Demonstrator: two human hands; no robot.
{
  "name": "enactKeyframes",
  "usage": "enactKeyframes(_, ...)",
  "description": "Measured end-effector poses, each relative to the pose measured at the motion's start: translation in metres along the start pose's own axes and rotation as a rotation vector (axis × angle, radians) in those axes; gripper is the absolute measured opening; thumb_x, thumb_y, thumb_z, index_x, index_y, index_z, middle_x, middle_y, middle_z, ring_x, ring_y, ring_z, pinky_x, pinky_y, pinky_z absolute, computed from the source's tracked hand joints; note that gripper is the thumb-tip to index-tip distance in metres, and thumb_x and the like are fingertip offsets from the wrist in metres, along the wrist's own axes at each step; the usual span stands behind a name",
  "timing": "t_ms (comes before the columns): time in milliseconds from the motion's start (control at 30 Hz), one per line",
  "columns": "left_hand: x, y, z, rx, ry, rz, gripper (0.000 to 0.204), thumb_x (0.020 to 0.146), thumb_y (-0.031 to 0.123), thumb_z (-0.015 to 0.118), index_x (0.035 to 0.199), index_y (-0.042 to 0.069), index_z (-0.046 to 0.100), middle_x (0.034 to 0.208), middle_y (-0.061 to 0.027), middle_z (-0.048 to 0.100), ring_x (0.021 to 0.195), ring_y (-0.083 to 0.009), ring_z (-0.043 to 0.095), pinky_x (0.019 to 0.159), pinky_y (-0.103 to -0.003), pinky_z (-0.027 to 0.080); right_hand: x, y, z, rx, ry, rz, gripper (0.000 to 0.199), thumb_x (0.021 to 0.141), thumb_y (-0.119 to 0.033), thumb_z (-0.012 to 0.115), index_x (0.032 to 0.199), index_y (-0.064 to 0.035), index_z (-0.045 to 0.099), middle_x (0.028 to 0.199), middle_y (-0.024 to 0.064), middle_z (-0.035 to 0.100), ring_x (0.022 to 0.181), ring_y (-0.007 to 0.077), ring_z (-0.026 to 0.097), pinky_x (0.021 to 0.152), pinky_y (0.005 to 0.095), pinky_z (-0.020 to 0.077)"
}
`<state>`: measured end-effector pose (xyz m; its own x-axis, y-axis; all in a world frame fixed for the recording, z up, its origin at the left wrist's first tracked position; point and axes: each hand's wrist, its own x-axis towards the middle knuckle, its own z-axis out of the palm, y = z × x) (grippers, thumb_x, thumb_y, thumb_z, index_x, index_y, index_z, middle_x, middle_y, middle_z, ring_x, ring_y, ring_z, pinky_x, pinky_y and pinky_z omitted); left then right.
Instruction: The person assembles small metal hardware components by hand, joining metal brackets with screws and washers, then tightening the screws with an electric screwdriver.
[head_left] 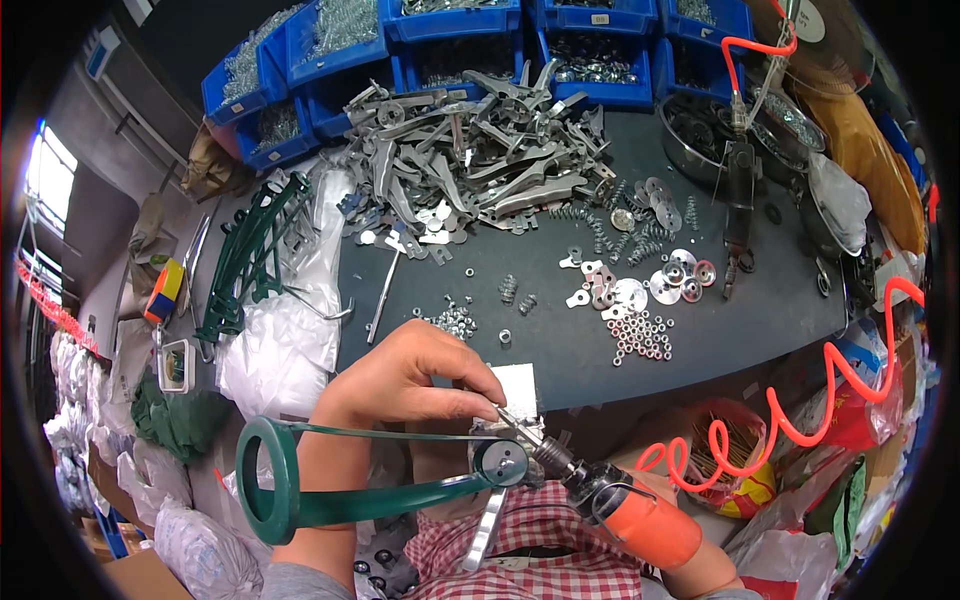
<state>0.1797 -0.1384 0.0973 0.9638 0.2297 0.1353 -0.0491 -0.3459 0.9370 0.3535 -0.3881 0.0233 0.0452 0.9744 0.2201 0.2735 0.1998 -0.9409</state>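
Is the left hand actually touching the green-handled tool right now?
Touching. The head view shows the left hand with its fingertips pinched down on the metal pivot end of the green-handled tool, where the tip of the orange power driver also meets it.

green handle point(300, 500), orange driver point(645, 525), blue bins point(450, 20)

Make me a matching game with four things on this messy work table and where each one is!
Things:
1. green-handled tool
2. blue bins
3. small nuts
4. orange coiled hose

Places:
A. in a row along the far edge of the table
B. at the near right, beyond the table's edge
C. held in the left hand, close to the person
D. in a loose heap on the dark tabletop, right of middle

Pairs: 1-C, 2-A, 3-D, 4-B
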Motion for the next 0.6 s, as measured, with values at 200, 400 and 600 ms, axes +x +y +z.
enactKeyframes(200, -0.021, -0.022, 0.010, -0.269, 0.026, -0.022, 0.011, 0.075, 0.010, 0.067, 0.079, 0.000, 0.064, 0.073, -0.0081, 0.064, 0.067, -0.0154, 0.061, 0.061, -0.026, 0.046, -0.002, 0.010, 0.009, 0.019, -0.058, 0.078, 0.022, 0.064, -0.015, 0.067, 0.081, -0.0068, 0.056, 0.073, 0.0084, 0.052, 0.068, 0.0269, 0.054, 0.058, 0.0341, 0.0432)
enactKeyframes(400, -0.024, -0.025, 0.016, -0.311, 0.067, 0.005, 0.014, 0.079, 0.013, 0.064, 0.076, 0.000, 0.060, 0.069, -0.0058, 0.059, 0.064, -0.0144, 0.056, 0.059, -0.026, 0.043, 0.004, 0.004, 0.010, 0.125, 0.084, -0.015, 0.032, 0.063, -0.009, 0.073, 0.087, 0.0004, 0.056, 0.069, 0.0072, 0.056, 0.058, 0.0193, 0.056, 0.051, 0.0278, 0.0429)
enactKeyframes(600, -0.028, -0.024, 0.019, -0.255, 0.138, -0.020, 0.016, 0.076, 0.013, 0.065, 0.071, -0.002, 0.061, 0.065, -0.0094, 0.059, 0.057, -0.0188, 0.052, 0.053, -0.029, 0.040, 0.002, -0.003, 0.010, -0.050, -0.002, 0.060, 0.028, 0.063, -0.018, 0.069, 0.086, -0.0067, 0.057, 0.078, 0.0093, 0.055, 0.072, 0.0274, 0.056, 0.063, 0.0355, 0.0453)
